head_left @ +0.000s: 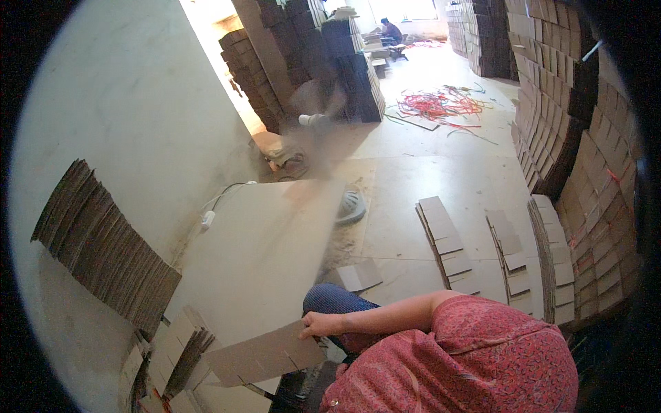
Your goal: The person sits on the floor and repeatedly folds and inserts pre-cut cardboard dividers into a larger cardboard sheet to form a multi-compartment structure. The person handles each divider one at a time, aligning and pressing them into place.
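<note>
My right hand [314, 325], at the end of a bare forearm from a red patterned sleeve, is closed on the right end of a brown slotted cardboard strip [265, 354]. The strip lies slantwise, with short slits cut in it. My blue-clad knee [334, 296] is just beyond the hand. Dark, unclear parts [292, 387] show below the strip. To the left of the strip, a small stack of cardboard pieces [180, 351] leans. My left hand does not show.
A tall row of cardboard strips [107, 244] leans by the left wall. A pale board [258, 237] lies ahead, beside a fan base [352, 206]. Slotted cardboard [441, 230] and high stacks [551, 89] line the right. Red straps [441, 104] litter the floor; another person [392, 31] sits far back.
</note>
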`<state>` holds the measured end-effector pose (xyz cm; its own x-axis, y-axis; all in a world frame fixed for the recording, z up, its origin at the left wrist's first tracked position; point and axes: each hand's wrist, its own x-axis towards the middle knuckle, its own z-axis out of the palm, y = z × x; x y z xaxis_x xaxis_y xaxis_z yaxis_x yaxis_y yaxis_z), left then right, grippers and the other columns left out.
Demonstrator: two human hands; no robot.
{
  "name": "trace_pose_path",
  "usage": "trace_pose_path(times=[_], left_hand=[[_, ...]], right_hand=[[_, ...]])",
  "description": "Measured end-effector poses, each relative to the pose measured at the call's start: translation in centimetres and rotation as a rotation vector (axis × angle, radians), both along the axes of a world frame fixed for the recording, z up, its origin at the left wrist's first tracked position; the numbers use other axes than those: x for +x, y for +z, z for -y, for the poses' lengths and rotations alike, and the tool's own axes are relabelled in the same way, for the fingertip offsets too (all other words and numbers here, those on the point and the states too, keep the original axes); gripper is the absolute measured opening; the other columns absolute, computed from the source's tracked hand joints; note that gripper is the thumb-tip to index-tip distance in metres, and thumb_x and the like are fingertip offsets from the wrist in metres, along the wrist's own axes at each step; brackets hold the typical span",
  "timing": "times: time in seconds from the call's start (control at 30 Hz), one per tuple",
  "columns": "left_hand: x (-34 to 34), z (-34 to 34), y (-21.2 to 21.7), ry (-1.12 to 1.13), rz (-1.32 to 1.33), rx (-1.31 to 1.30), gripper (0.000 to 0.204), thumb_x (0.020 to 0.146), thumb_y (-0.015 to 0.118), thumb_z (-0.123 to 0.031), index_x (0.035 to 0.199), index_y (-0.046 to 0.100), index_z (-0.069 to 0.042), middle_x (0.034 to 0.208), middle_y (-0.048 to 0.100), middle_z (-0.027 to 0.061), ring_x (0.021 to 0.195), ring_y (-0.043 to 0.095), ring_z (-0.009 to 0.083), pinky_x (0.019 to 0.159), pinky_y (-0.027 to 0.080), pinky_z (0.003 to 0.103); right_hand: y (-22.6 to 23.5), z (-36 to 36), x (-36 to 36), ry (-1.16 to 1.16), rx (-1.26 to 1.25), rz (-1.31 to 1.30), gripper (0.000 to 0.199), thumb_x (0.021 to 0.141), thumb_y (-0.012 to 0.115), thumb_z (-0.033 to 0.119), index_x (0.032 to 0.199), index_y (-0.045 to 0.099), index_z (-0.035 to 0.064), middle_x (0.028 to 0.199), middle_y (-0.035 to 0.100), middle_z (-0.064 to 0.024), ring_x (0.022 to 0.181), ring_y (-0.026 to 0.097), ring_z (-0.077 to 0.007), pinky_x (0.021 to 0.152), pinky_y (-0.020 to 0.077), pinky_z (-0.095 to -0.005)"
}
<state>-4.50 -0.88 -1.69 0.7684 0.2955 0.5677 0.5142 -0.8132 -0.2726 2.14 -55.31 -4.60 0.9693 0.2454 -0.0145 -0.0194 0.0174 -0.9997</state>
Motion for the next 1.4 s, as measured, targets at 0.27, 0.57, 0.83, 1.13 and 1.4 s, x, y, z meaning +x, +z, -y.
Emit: trace_pose_path(times=[0.27, 0.57, 0.83, 1.13, 1.4], left_hand=[[-0.2, -4.0, -1.8, -0.079, 0.099, 0.074, 0.026, 0.087, 0.049, -0.031, 0.098, 0.062, -0.01, 0.092, 0.063, 0.01, 0.078, 0.063, 0.0267, 0.066, 0.051, 0.039], [-0.4, -3.3, -1.3, -0.013, 0.012, -0.05, 0.034, 0.089, 0.049, -0.035, 0.106, 0.061, -0.008, 0.105, 0.061, 0.0139, 0.09, 0.061, 0.0311, 0.072, 0.051, 0.045], [-0.3, -1.6, 0.1, 0.018, 0.021, -0.152, 0.035, 0.088, 0.05, -0.037, 0.113, 0.06, -0.014, 0.114, 0.058, 0.0145, 0.097, 0.059, 0.0338, 0.076, 0.05, 0.047], [-0.4, -0.3, 1.3, 0.081, -0.041, -0.261, 0.034, 0.089, 0.051, -0.035, 0.112, 0.06, -0.013, 0.111, 0.058, 0.0132, 0.094, 0.06, 0.0313, 0.075, 0.051, 0.045], [-0.3, -1.0, 0.6, 0.065, -0.038, -0.181, 0.032, 0.091, 0.049, -0.034, 0.111, 0.06, -0.013, 0.112, 0.057, 0.0122, 0.095, 0.06, 0.0298, 0.072, 0.052, 0.044]], right_hand=[[3.5, 0.1, -0.7, 0.09, -0.132, -0.096, 0.024, 0.082, 0.065, 0.019, 0.075, 0.061, -0.0031, 0.066, 0.055, 0.0017, 0.061, 0.05, -0.0101, 0.054, 0.0416, -0.0294], [3.1, 0.2, -0.8, 0.029, -0.085, 0.032, 0.032, 0.079, 0.067, 0.027, 0.072, 0.064, -0.0044, 0.06, 0.058, -0.0031, 0.056, 0.051, -0.0125, 0.051, 0.0417, -0.0338], [6.0, 0.6, -2.1, 0.078, 0.046, -0.063, 0.028, 0.083, 0.066, 0.021, 0.076, 0.061, -0.0059, 0.068, 0.054, 0.0023, 0.064, 0.049, -0.0098, 0.056, 0.0418, -0.0307], [4.5, 0.6, -1.3, 0.076, -0.151, -0.095, 0.027, 0.083, 0.065, 0.02, 0.08, 0.061, -0.0067, 0.071, 0.055, 0.0021, 0.065, 0.05, -0.0103, 0.057, 0.0424, -0.0302], [4.0, 0.2, -1.4, 0.074, 0.028, -0.101, 0.025, 0.083, 0.065, 0.02, 0.08, 0.062, -0.0051, 0.07, 0.055, 0.0019, 0.064, 0.051, -0.0111, 0.057, 0.0432, -0.03]])
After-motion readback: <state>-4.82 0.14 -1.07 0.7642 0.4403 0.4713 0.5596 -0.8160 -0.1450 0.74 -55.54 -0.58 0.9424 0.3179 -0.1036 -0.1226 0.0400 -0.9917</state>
